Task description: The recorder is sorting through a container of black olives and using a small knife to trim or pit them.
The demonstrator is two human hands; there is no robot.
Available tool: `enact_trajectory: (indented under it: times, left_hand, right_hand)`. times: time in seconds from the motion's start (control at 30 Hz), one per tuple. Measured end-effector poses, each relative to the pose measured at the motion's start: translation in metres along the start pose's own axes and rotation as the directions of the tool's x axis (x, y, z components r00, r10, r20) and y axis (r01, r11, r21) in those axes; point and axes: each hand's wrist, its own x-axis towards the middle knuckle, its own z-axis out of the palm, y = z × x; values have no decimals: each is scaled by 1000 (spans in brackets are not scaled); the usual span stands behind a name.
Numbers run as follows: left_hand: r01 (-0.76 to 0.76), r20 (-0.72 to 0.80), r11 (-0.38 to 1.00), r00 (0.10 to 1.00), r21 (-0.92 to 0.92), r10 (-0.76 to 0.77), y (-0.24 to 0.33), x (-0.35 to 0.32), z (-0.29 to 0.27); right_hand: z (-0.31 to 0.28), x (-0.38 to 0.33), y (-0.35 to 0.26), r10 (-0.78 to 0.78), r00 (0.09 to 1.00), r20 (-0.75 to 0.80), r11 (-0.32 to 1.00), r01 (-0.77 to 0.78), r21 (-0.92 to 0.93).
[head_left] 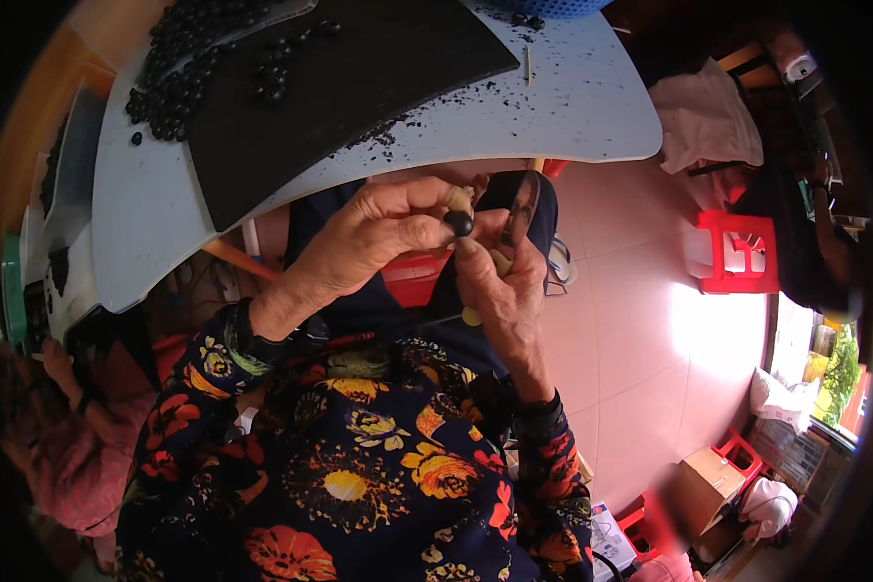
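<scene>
- A small dark round fruit [459,223] is pinched in the fingertips of the left hand [364,242], held up off the bench [572,107], just below its near edge and over the lap.
- The right hand [502,291] has its grip closed round a short knife [521,206], blade next to the fruit, seemingly so the two can meet.
- More dark fruits [170,92] are heaped toward the bench's far left corner, beside a black mat [359,78].
- Dark crumbs lie along the near edge; there is bare room toward the right edge.
- A red stool [739,252] stands well apart on the floor.
</scene>
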Motion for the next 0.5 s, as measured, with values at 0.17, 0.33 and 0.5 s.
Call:
enact_trajectory:
  times: [0.17, 0.33, 0.5]
  left_hand:
    - [-68, -42, 993, 997, 91, 72, 0, -2, -2]
    - [-99, -58, 987, 993, 124, 107, 12, -3, 7]
    - [-168, -38, 949, 982, 268, 185, 11, -1, 8]
  right_hand:
    - [8, 7, 3, -21, 1000, 16, 1000, 21, 22]
    - [9, 10, 2, 34, 999, -2, 996, -33, 81]
    - [11, 13, 5, 131, 991, -5, 938, -122, 325]
